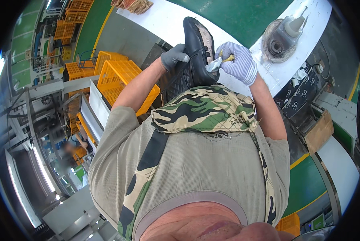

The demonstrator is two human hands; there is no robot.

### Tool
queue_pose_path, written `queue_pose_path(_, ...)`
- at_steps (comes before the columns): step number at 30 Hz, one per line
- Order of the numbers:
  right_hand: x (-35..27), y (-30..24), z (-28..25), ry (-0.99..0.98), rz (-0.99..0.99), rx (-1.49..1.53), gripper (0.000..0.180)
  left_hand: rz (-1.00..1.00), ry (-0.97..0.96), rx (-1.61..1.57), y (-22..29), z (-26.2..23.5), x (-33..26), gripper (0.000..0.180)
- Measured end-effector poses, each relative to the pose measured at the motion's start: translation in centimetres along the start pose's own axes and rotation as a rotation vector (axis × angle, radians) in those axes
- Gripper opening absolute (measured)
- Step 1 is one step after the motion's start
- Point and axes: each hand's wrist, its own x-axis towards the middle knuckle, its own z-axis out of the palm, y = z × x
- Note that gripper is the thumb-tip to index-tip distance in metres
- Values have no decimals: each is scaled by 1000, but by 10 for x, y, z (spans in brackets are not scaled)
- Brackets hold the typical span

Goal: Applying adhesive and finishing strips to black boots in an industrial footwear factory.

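Note:
A black shoe (194, 56) is held tilted in front of my apron, its pale, unfinished underside turned toward the right. My left hand (174, 56), in a grey glove, grips the shoe's left side with the thumb on top. In a white striped glove, my right hand (241, 63) pinches a small yellow-stained tool (229, 58) at the heel end. A crumpled whitish piece (214, 65) lies against the heel beside that tool; whether the two are joined I cannot tell. The right fingertips are partly hidden.
A white bench (164, 18) runs behind the shoe. On its right part a translucent squeeze bottle (286, 34) stands in a round, stained dish (268, 48). Tan gloves (133, 5) lie at the far left. Yellow crates (121, 76) are stacked left of me, and another person (77, 140) is farther off.

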Motion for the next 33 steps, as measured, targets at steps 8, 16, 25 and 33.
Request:
queue_pose_path(8, -4, 8, 11, -111, -151, -36, 20, 45, 105, -27, -22, -3, -24, 84)
queue_pose_path(16, 4, 20, 29, -61, -155, -105, 17, 155, 147, -101, -29, -22, -45, 80)
queue_pose_path(25, 39, 2, 85, -136, -98, 25, 10, 308, 231, -122, -22, -40, -103, 77)
queue_pose_path(33, 73, -6, 156, -179, -4, 443, 10, 346, 378, -209, -68, -83, -170, 80)
